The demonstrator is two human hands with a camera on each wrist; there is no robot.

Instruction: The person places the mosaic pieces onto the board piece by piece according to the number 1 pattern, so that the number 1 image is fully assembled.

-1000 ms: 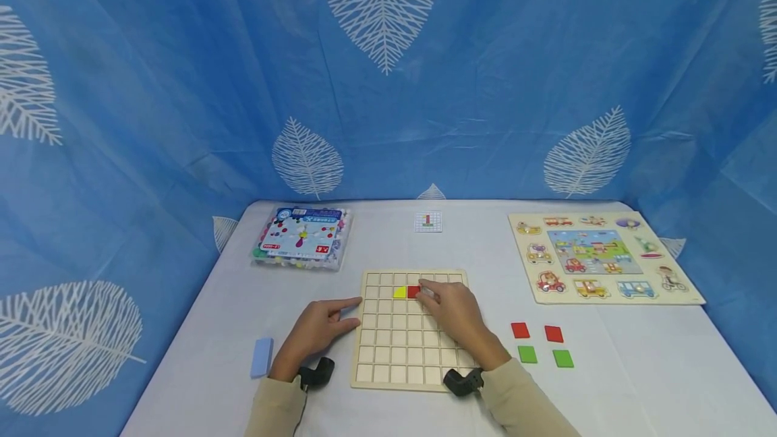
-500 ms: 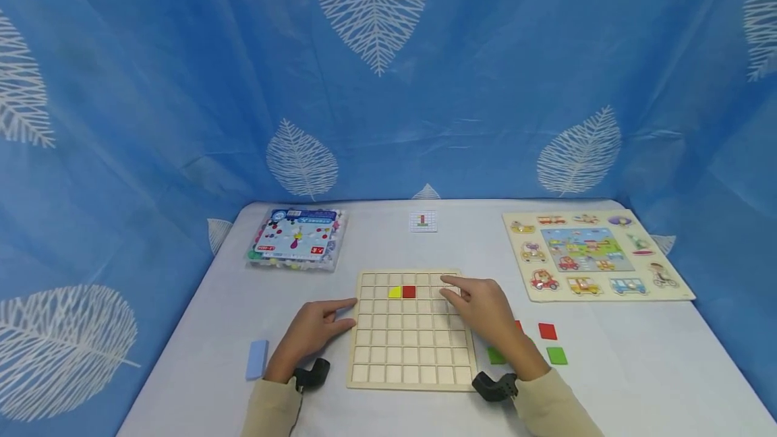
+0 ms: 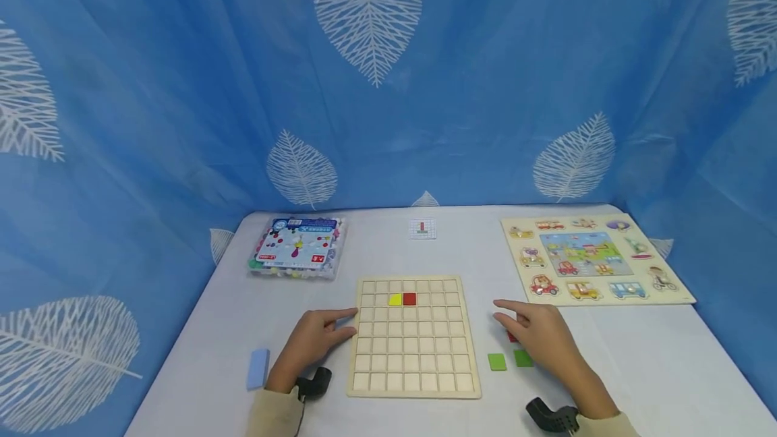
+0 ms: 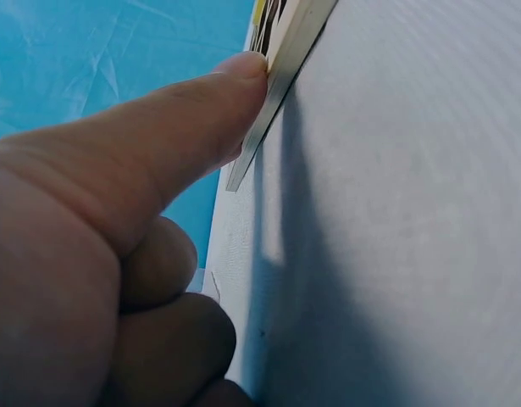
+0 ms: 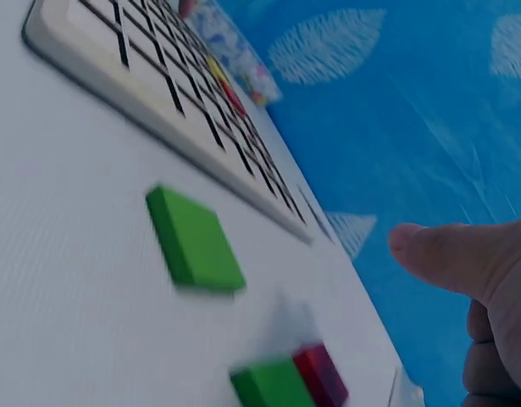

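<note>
A pale wooden grid board (image 3: 403, 361) lies flat on the white table. Side by side in its second row from the back sit a yellow piece (image 3: 395, 299) and a red square tile (image 3: 409, 299). At the board's left edge, my left hand (image 3: 312, 341) touches the rim with thumb and index fingertip; its other fingers are folded in the left wrist view. To the right of the board, my right hand (image 3: 540, 336) hovers with thumb and index finger apart, holding nothing. Near it lie two green tiles (image 3: 497, 362), and a loose red tile (image 3: 512, 336) is partly hidden under the hand.
A small printed pattern card (image 3: 422, 228) lies behind the board. At the back left is a clear box of colourful pieces (image 3: 296, 247); at the right, a vehicle picture puzzle (image 3: 591, 292). A blue block (image 3: 257, 369) lies left of my left forearm.
My right hand has left the red tile on the board and moved right, over the loose tiles. The left hand stays at the board's edge. The head view has shifted slightly.
</note>
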